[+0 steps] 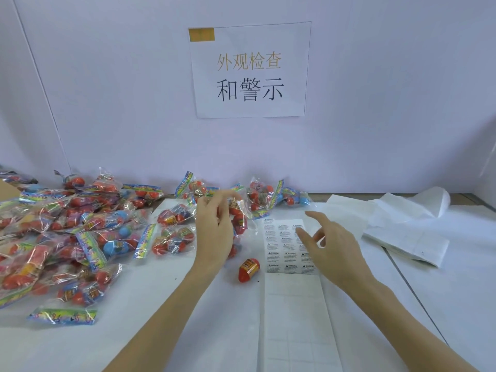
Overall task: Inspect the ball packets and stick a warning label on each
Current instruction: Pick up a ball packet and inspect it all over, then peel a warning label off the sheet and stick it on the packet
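Note:
Clear ball packets (80, 237) with red and blue balls and colourful headers lie heaped on the left of the white table. My left hand (214, 226) holds one packet (239, 216) upright at table centre, fingers curled round its plastic. A sheet of warning labels (284, 245) lies just right of it, its lower part stripped bare. My right hand (327, 248) hovers over the sheet's right edge with fingers spread and slightly bent, holding nothing. One loose red ball (248, 269) rests on the table below the held packet.
More packets (271, 197) lie along the back wall. Used white backing sheets (402, 226) are piled at the right. A paper sign (249, 71) hangs on the wall. A cardboard corner (8, 189) shows at far left.

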`<action>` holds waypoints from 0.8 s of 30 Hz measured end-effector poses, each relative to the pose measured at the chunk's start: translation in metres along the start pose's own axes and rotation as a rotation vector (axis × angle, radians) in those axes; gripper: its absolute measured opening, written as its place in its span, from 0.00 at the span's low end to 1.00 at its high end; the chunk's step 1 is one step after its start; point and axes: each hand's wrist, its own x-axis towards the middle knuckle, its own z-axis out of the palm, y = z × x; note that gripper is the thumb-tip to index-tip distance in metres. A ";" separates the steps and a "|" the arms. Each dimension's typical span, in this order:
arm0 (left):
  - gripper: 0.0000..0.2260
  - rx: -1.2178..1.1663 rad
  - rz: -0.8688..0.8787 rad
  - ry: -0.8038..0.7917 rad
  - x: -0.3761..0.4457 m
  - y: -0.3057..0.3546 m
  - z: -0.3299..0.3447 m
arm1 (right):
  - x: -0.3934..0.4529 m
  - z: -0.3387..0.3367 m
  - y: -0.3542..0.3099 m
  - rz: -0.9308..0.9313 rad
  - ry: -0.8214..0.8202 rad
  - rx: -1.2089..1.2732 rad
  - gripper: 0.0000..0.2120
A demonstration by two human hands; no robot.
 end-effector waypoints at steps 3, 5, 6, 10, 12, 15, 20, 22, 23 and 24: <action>0.19 -0.016 -0.092 0.000 -0.005 0.002 0.005 | 0.001 0.005 0.001 0.043 -0.088 0.057 0.28; 0.18 -0.035 -0.162 -0.003 -0.006 0.000 0.007 | 0.000 0.006 0.001 0.074 -0.086 0.189 0.29; 0.18 -0.045 -0.186 -0.006 -0.005 -0.001 0.007 | 0.000 0.006 0.000 0.090 -0.074 0.255 0.28; 0.10 -0.084 -0.171 -0.025 -0.004 0.005 0.005 | 0.003 -0.005 -0.006 0.125 -0.056 0.577 0.28; 0.04 -0.070 -0.131 -0.048 -0.005 0.008 0.005 | 0.002 -0.012 -0.012 0.111 -0.089 0.669 0.28; 0.12 -0.102 -0.174 -0.179 -0.006 0.008 0.009 | -0.002 -0.019 -0.020 0.089 -0.170 0.754 0.29; 0.05 -0.171 -0.180 -0.212 -0.009 0.000 0.014 | -0.002 -0.016 -0.021 0.053 -0.198 0.689 0.22; 0.02 -0.185 -0.188 -0.210 -0.009 0.000 0.015 | -0.002 -0.012 -0.021 0.041 -0.064 0.625 0.19; 0.02 -0.178 -0.188 -0.218 -0.009 0.001 0.015 | -0.003 -0.009 -0.020 0.009 0.054 0.546 0.19; 0.03 -0.172 -0.181 -0.224 -0.009 0.002 0.015 | -0.004 -0.008 -0.021 -0.052 0.183 0.444 0.21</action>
